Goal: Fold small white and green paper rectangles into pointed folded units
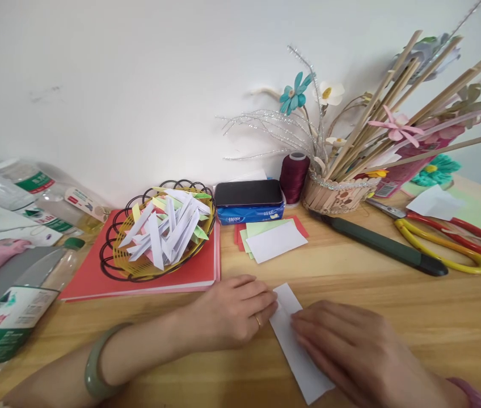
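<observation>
A white paper strip (298, 357) lies folded lengthwise on the wooden table (393, 306), near its front edge. My left hand (232, 311), with a ring and a green bangle on the wrist, rests palm down with its fingertips on the strip's left edge. My right hand (351, 351) lies flat across the strip's right side and presses it down. Behind my hands is a small stack of cut paper sheets (272, 238), white on top of green and red.
A wire basket (117, 266) of folded paper pieces sits on a red book (91, 277) at the left. Plastic bottles (15, 311) lie at far left. A tissue box (249, 204), thread spool (294, 177), flower basket (336, 195), dark knife (385, 245) and scissors (448, 241) stand behind.
</observation>
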Action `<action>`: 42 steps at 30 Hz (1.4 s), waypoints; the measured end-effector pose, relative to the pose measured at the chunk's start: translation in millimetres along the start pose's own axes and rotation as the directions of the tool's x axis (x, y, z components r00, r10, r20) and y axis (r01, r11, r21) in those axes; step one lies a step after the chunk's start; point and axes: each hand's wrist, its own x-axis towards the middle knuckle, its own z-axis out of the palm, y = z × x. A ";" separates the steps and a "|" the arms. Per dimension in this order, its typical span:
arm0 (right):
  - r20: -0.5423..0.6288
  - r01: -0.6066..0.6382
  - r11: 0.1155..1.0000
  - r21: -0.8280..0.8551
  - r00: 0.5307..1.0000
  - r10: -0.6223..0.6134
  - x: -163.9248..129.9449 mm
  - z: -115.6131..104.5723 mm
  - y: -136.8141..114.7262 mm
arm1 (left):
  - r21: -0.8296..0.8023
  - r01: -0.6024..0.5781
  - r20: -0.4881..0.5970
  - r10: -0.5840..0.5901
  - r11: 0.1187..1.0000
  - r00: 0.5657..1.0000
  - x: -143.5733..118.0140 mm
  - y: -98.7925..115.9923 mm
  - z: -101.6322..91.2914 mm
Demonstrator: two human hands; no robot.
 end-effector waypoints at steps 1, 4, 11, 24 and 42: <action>-0.025 -0.087 0.996 -0.031 0.996 0.086 -0.5 -0.1 2.3 | -0.009 -0.012 0.002 0.012 1.000 1.000 -0.3 -1.4 0.3; -0.037 -0.305 0.944 -0.127 0.952 0.302 -1.6 1.8 8.9 | -0.032 -0.032 0.033 0.033 0.999 0.999 -0.1 -5.1 0.2; -0.003 -0.425 0.901 -0.087 0.905 0.426 0.1 10.9 14.2 | -0.034 -0.025 0.066 0.027 0.999 0.997 -0.4 -8.6 2.4; 0.039 -0.089 0.984 -0.155 0.995 0.097 -1.3 6.6 8.0 | 0.029 -0.036 0.023 0.036 0.999 0.999 -1.4 -9.8 6.8; 0.038 0.059 0.945 -0.321 0.998 -0.049 4.2 1.4 3.0 | -0.026 0.030 0.032 -0.029 0.999 0.999 2.7 -3.2 3.8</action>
